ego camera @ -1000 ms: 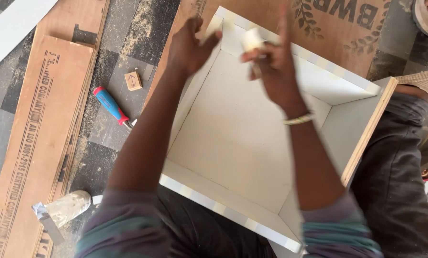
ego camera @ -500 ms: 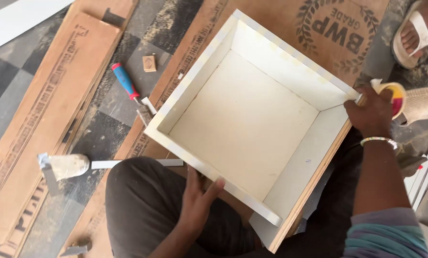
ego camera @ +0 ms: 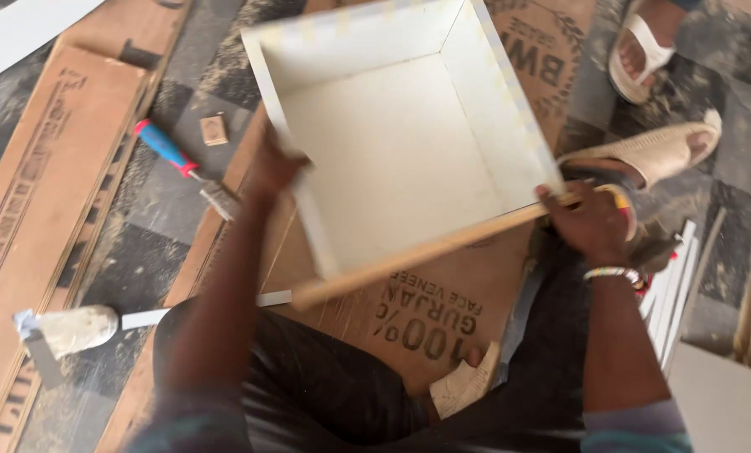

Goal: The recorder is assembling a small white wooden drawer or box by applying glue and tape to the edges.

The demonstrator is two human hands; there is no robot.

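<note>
A white open box [ego camera: 392, 159] with a bare wooden near edge lies on a brown plywood sheet [ego camera: 426, 310] in front of me. My left hand [ego camera: 273, 168] grips the box's left wall. My right hand [ego camera: 589, 220] holds the box's near right corner, with a roll of tape [ego camera: 625, 205] pressed under its fingers. A beaded band sits on my right wrist. My legs in dark trousers are folded beneath the box.
A red and blue screwdriver [ego camera: 178, 164] and a small wood block [ego camera: 214, 130] lie on the tiled floor at left. A scraper [ego camera: 69, 329] rests near long plywood boards [ego camera: 31, 218]. Another person's sandalled feet [ego camera: 652, 50] stand at upper right. White strips [ego camera: 673, 285] lie at right.
The box has been turned and shifted away from me, its wooden edge now nearest. My left hand rose from my lap to the box's left wall. My right hand came onto the box corner.
</note>
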